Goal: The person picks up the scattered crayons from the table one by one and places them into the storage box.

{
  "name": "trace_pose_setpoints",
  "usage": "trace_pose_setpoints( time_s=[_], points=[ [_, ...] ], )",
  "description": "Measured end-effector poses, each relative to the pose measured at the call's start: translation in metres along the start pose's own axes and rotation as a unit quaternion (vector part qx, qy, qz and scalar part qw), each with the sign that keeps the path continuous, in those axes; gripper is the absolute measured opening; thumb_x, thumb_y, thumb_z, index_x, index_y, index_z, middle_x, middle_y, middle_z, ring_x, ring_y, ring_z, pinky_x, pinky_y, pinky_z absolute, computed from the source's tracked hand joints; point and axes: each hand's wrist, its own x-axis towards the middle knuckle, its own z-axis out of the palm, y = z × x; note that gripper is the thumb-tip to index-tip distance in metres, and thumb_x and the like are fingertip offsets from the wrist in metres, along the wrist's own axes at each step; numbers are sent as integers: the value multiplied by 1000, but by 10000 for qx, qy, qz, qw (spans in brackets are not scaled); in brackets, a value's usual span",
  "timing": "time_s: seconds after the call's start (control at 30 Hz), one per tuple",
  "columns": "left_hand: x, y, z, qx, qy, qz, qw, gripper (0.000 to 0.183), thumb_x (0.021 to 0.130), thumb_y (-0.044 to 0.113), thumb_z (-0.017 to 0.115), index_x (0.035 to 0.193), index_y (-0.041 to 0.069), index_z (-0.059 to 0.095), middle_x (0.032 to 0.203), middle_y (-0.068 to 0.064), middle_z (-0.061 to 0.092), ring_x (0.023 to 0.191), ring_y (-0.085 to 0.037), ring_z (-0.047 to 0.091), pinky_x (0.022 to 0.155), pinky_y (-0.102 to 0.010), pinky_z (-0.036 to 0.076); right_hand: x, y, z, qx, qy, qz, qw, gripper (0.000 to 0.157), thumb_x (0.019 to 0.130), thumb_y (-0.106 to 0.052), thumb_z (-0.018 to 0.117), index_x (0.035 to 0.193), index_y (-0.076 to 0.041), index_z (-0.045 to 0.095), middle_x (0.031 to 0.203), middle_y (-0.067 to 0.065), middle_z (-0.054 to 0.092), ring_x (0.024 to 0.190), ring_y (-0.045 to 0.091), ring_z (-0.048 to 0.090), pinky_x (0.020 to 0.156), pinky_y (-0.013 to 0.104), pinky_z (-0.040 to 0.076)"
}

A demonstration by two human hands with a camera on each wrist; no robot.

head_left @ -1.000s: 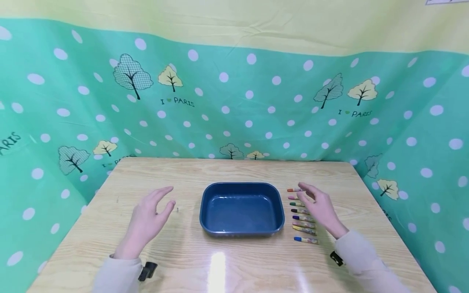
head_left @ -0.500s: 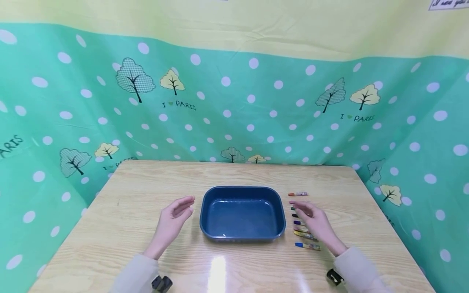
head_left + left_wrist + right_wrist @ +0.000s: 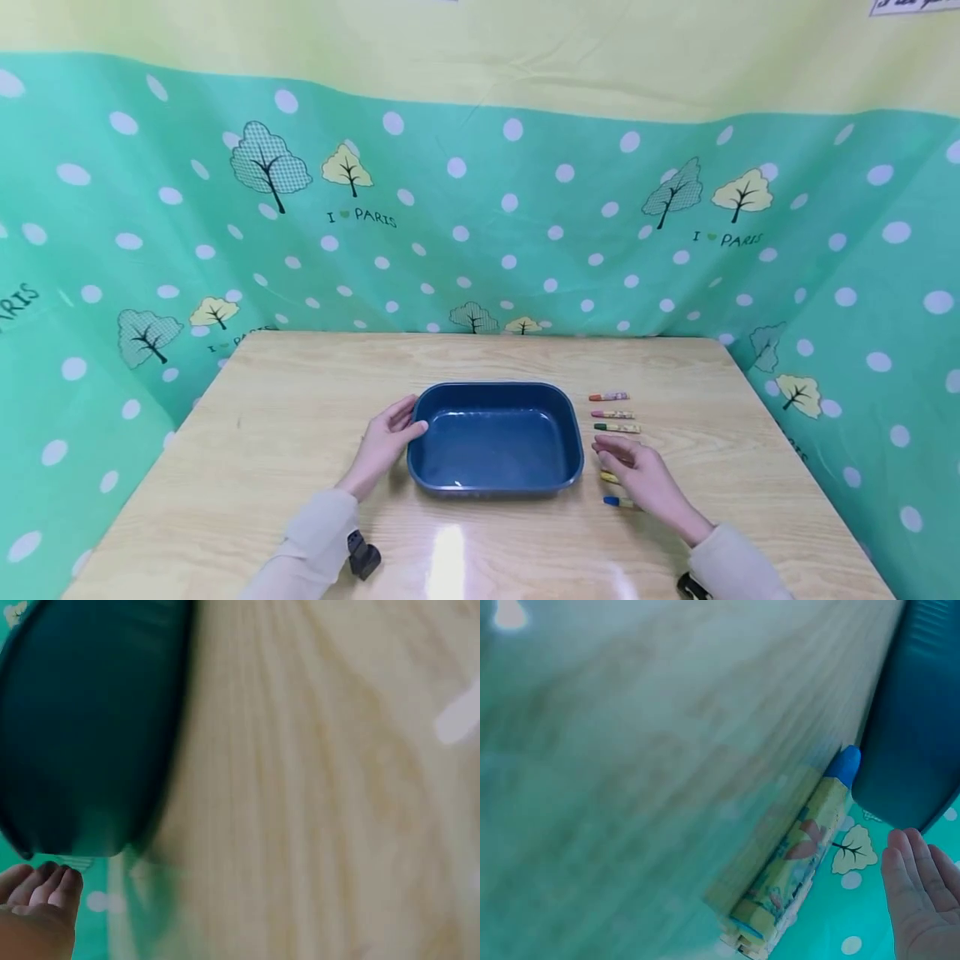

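Observation:
In the head view a dark blue rectangular tub point(image 3: 495, 454) stands at the middle of the table. My left hand point(image 3: 381, 446) is at its left side, the thumb overlapping the rim and the fingers outside the wall. In the left wrist view, straight fingers point(image 3: 56, 885) show close by the tub's end. My right hand point(image 3: 647, 479) is just right of the tub, over a column of wrapped crayons, holding nothing. An orange crayon point(image 3: 609, 397), a pink crayon point(image 3: 612, 414) and a green crayon point(image 3: 617, 427) lie beyond it. A blue crayon point(image 3: 799, 851) lies nearest me; others are partly hidden beneath the hand.
The wood-grain table point(image 3: 337, 358) reaches a green polka-dot curtain point(image 3: 480, 208) printed with trees, which encloses the back and sides. Dark wrist devices are strapped at both sleeves, one seen at the left device point(image 3: 363, 557).
My left hand has moved right and forward to the tub's left rim. My right hand has come back towards me along the crayons, uncovering the farther ones. The tub has stayed in place.

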Motion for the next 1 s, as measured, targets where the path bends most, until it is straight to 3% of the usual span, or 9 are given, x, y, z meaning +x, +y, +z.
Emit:
trace_pose_setpoints(
  time_s=[0.2, 0.3, 0.37, 0.47, 0.53, 0.6, 0.73, 0.83, 1.0],
  points=[
    [3, -10, 7, -69, 20, -62, 10000, 59, 84, 6, 61, 138, 5, 37, 140, -22, 38, 128, -33, 38, 104, -39, 37, 0, 1, 1, -210, 110, -101, 9997, 35, 90, -16, 54, 122, -3, 55, 117, 13, 62, 106, 25, 60, 87, 30, 54],
    [2, -12, 11, -266, 64, -41, 9996, 59, 84, 4, 59, 138, 4, 37, 140, -22, 37, 129, -33, 37, 105, -37, 37, -1, 3, 2, -654, 166, -459, 9967, 33, 88, -13, 56, 120, -2, 57, 114, 11, 63, 103, 23, 61, 85, 30, 54],
    [1, -13, 12, -366, 129, 12, 9992, 58, 84, 2, 58, 138, 3, 36, 140, -23, 36, 129, -33, 37, 105, -36, 36, -2, 3, 1, -1216, 206, -981, 9875, 33, 87, -13, 58, 119, -2, 58, 114, 11, 63, 104, 24, 60, 86, 34, 54],
    [1, -13, 13, -509, 264, 74, 9983, 58, 83, 0, 57, 137, 2, 37, 140, -23, 37, 129, -32, 37, 104, -34, 36, 3, 2, -4, -1984, 409, -1958, 9595, 32, 85, -9, 60, 117, -4, 59, 114, 12, 63, 101, 25, 62, 81, 36, 56],
    [1, -13, 13, -546, 325, 110, 9979, 57, 83, -1, 57, 137, 2, 37, 140, -23, 37, 129, -33, 37, 104, -34, 36, 12, 0, -12, -2185, 612, -2350, 9452, 32, 85, -7, 60, 117, -7, 60, 114, 11, 64, 89, 22, 65, 73, 34, 58],
    [0, -12, 13, -569, 345, 121, 9977, 57, 84, -1, 56, 137, 2, 37, 140, -22, 37, 129, -32, 37, 104, -34, 36, 24, -2, -24, -2125, 844, -2509, 9406, 30, 85, -5, 60, 115, -8, 61, 112, 11, 65, 86, 23, 66, 70, 33, 58],
    [0, -11, 14, -541, 329, 137, 9979, 57, 84, -1, 56, 137, 1, 36, 140, -23, 36, 129, -34, 37, 105, -34, 35, 50, -2, -46, -1509, 974, -2105, 9609, 27, 88, -14, 58, 114, -7, 63, 111, 12, 65, 96, 26, 64, 78, 38, 56],
    [0, -10, 14, -538, 357, 83, 9979, 57, 83, -2, 56, 137, 2, 38, 140, -22, 37, 129, -33, 37, 105, -34, 36, 71, 2, -58, -697, 582, -1396, 9860, 32, 90, -22, 56, 117, -6, 61, 115, 12, 63, 105, 25, 60, 86, 35, 54],
    [3, -11, 13, -532, 424, -3, 9977, 57, 82, -2, 57, 136, 4, 39, 140, -20, 38, 129, -30, 38, 104, -31, 36, 133, 70, -66, 371, 238, -941, 9946, 41, 83, -35, 63, 119, -15, 61, 114, -1, 65, 104, 10, 61, 86, 20, 53]
  ],
)
